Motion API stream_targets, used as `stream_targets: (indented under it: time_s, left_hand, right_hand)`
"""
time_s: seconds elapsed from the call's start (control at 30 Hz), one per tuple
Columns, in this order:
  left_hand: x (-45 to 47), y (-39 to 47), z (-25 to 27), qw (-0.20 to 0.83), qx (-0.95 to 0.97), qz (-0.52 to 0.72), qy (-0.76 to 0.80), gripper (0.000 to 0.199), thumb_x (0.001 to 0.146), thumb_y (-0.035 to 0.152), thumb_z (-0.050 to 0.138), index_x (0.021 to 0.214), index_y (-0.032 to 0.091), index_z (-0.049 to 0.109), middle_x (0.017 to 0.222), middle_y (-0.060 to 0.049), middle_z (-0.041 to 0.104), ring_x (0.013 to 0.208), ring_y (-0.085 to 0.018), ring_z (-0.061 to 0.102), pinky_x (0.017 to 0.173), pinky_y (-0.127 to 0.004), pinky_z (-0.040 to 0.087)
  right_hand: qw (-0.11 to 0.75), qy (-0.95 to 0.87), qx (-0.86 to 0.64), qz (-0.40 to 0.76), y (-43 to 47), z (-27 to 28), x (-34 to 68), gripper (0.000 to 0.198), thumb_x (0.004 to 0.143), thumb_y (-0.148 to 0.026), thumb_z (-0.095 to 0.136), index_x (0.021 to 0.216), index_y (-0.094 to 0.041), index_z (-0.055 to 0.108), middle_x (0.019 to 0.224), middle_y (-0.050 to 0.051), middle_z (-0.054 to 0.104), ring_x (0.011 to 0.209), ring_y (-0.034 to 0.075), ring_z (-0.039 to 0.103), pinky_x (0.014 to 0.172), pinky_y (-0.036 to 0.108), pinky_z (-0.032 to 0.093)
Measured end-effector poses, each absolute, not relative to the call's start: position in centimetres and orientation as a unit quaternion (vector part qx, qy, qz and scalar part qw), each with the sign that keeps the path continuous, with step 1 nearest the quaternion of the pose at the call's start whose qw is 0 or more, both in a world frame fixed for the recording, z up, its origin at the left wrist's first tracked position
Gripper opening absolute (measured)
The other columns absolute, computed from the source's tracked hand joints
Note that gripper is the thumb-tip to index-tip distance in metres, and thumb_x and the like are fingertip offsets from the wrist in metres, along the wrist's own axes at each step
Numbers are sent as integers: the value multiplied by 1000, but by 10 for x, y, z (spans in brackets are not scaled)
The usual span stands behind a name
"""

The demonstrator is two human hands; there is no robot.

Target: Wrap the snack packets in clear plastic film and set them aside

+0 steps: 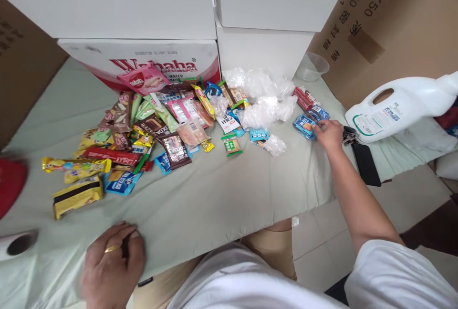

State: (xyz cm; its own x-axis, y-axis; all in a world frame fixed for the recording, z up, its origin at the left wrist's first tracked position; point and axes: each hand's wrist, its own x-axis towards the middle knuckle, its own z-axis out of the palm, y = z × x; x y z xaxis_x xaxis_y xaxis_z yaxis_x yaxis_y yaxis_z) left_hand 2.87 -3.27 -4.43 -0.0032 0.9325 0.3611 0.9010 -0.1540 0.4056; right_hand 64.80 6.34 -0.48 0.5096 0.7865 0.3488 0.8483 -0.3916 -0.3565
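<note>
My right hand [329,134] reaches to the right side of the table, its fingertips closed on the edge of a blue biscuit packet [304,126]. Another blue packet [317,113] and a red snack packet [303,99] lie just behind it. Resting on the cloth at the lower left, my left hand [112,261] is loosely curled, a ring on one finger, and nothing shows in it. Beyond it spreads a heap of wrapped snacks, with a yellow packet [78,197] nearest. Clear crumpled plastic bags [265,103] lie between the heap and my right hand.
White cartons [143,58] stand along the back. A white jug [397,106] lies at the right beside a black phone [367,164] at the table edge. Brown cardboard [404,27] walls both sides. A clear plastic cup [312,66] sits back right, a roll [17,244] at left.
</note>
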Motion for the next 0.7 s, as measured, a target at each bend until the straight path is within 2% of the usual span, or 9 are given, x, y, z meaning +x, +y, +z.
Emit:
stream_targets:
  time_s: [0.1, 0.17, 0.23, 0.3, 0.4, 0.5, 0.57, 0.63, 0.7]
  left_hand:
    - [35, -35, -48, -1, 702, 285, 653, 16, 89, 37, 55, 100, 38, 66, 110, 4, 72, 110, -34, 67, 102, -63, 54]
    - [35, -34, -52, -22, 716, 282, 638, 13, 88, 32, 58, 98, 31, 67, 109, -1, 74, 105, -33, 69, 97, -59, 57]
    - [32, -32, -55, -47, 728, 276, 625, 12, 87, 29, 61, 95, 23, 68, 105, -9, 75, 101, -32, 70, 94, -53, 58]
    - [28, -31, -56, -63, 732, 271, 622, 12, 87, 28, 62, 93, 20, 68, 103, -12, 75, 99, -31, 71, 94, -50, 57]
    - [30, -32, -51, -35, 727, 282, 625, 11, 91, 30, 60, 94, 22, 67, 106, -10, 73, 102, -30, 69, 96, -50, 56]
    - [53, -38, -37, 42, 730, 328, 598, 11, 94, 31, 59, 96, 24, 67, 103, -8, 71, 98, -27, 68, 91, -45, 57]
    - [83, -40, -27, 145, 734, 357, 559, 11, 95, 30, 60, 97, 22, 67, 97, -6, 70, 88, -22, 68, 80, -36, 57]
    - [120, -36, -19, 286, 716, 373, 516, 13, 97, 32, 58, 99, 22, 67, 96, -5, 69, 81, -17, 66, 69, -28, 55]
    - [159, -27, -17, 398, 659, 400, 498, 19, 95, 39, 60, 100, 22, 65, 100, -6, 68, 86, -17, 67, 67, -27, 54]
  right_hand:
    - [255, -580, -769, -87, 43, 1, 614, 37, 90, -23, 53, 119, -15, 75, 128, 20, 64, 122, 33, 54, 110, 52, 41]
    - [231, -689, -687, -5, 32, -2, 589, 45, 89, -18, 52, 130, -22, 71, 142, 15, 59, 125, 30, 54, 110, 49, 42]
    - [212, -742, -631, 76, 29, -10, 569, 44, 91, -21, 52, 131, -26, 71, 146, 11, 59, 123, 28, 56, 108, 48, 45]
    - [234, -731, -629, 125, 30, -18, 555, 35, 95, -27, 51, 121, -24, 75, 132, 12, 67, 114, 27, 60, 103, 46, 48]
    - [345, -632, -671, 177, 30, -26, 532, 28, 95, -38, 56, 102, -21, 77, 101, 10, 73, 94, 24, 63, 89, 39, 51]
    - [499, -461, -668, 305, 15, -25, 491, 29, 84, -49, 70, 93, -22, 73, 78, 1, 66, 66, 16, 55, 67, 31, 47]
    - [564, -348, -624, 415, 0, -24, 456, 34, 75, -52, 79, 89, -22, 70, 69, -4, 59, 55, 12, 46, 56, 27, 41]
    - [586, -282, -584, 486, -15, -23, 421, 37, 69, -52, 85, 86, -23, 68, 66, -6, 57, 52, 10, 42, 52, 25, 37]
    - [575, -274, -569, 520, -26, -23, 392, 37, 68, -51, 87, 82, -22, 69, 63, -6, 56, 51, 9, 42, 51, 24, 34]
